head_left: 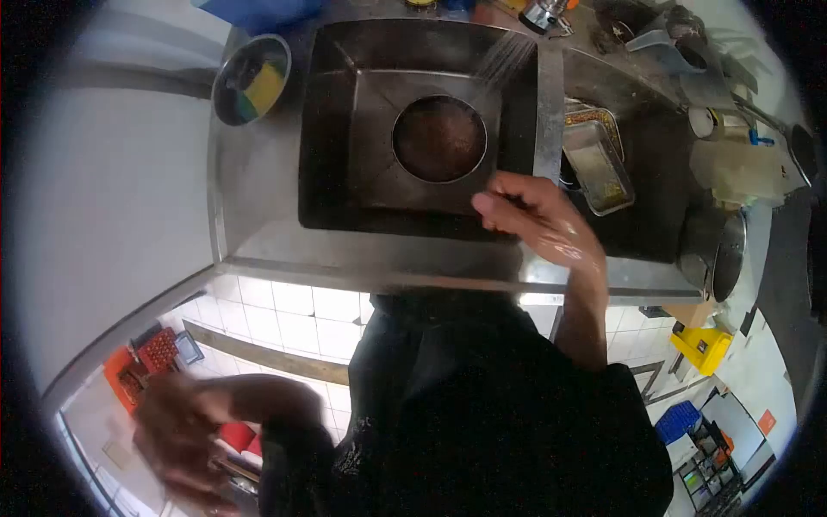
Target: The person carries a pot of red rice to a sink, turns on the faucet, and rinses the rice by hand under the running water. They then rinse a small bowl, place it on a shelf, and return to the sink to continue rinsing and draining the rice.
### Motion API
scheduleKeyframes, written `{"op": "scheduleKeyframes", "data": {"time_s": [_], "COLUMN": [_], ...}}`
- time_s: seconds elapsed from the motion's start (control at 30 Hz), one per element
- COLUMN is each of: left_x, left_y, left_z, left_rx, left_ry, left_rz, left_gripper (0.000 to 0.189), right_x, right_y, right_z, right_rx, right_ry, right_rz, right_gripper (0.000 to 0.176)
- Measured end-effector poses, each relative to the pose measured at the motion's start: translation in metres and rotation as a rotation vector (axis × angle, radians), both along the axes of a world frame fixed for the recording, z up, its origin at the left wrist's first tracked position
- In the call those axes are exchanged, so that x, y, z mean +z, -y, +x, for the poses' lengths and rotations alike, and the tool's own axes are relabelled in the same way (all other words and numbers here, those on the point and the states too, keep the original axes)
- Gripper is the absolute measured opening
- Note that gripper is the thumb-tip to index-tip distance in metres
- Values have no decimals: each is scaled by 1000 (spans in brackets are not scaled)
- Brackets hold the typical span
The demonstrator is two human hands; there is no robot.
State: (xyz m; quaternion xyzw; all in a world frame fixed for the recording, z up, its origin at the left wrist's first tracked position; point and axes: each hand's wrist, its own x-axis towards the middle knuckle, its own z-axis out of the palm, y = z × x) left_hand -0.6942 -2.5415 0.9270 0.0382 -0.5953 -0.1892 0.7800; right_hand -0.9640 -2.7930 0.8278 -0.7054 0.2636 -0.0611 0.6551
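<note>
My right hand is wet and hangs over the sink's near right corner, fingers loosely bent, thumb apart from them, with no object showing between them. Just beyond it a round pan sits on the bottom of the metal sink, with brownish liquid inside. Water sprays from a tap head at the back into the sink, falling towards the pan's far right side. My left hand is low at the left, away from the sink and smeared by motion; whether it holds anything I cannot tell.
A metal bowl with a yellow-green sponge stands left of the sink. In the right basin lies a rectangular metal tin. A large pot and containers line the right side. Below are a red crate and a yellow bin.
</note>
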Motion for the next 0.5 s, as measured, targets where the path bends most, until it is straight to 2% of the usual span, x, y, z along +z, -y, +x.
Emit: {"op": "scheduleKeyframes", "data": {"time_s": [0.03,0.07,0.1,0.13,0.17,0.2,0.23,0.27,0.3,0.33,0.37,0.4,0.43,0.5], "left_x": [-26,-59,-98,-145,-189,-221,-251,-276,-286,-296,-307,-376,-402,-436], "left_y": [12,29,45,62,81,94,99,111,128,140,139,122,114,135], "left_z": [4,8,12,14,15,16,13,11,13,13,9,15,5,10], "left_rx": [-34,-66,-27,55,93,94,295,496,518,609,649,698,662,646], "left_ry": [-27,-86,-185,-309,-421,-298,472,1262,1246,861,464,584,574,646], "left_rz": [67,202,438,842,1240,1585,1730,1692,1676,1829,1969,1854,1890,1729], "left_gripper": [29,29,29,29,29,29,37,50,50,54,59,58,58,56], "right_x": [-11,-33,-62,-104,-159,-202,-227,-245,-260,-271,-280,-284,-288,-311], "right_y": [8,17,26,30,26,12,-4,-14,-6,12,13,-4,-15,5], "right_z": [2,1,4,20,40,46,38,29,32,36,29,13,3,7], "right_rx": [-2,42,90,95,-10,-105,-105,-298,-484,-480,-552,-612,-595,-707], "right_ry": [-1,284,567,561,-8,-582,-596,-435,-249,-238,-375,-543,-582,-624], "right_rz": [-3,251,502,498,32,-423,-414,-476,-548,-575,-534,-467,-451,-177], "right_gripper": [42,41,41,41,38,42,42,47,53,53,53,55,55,63]}}
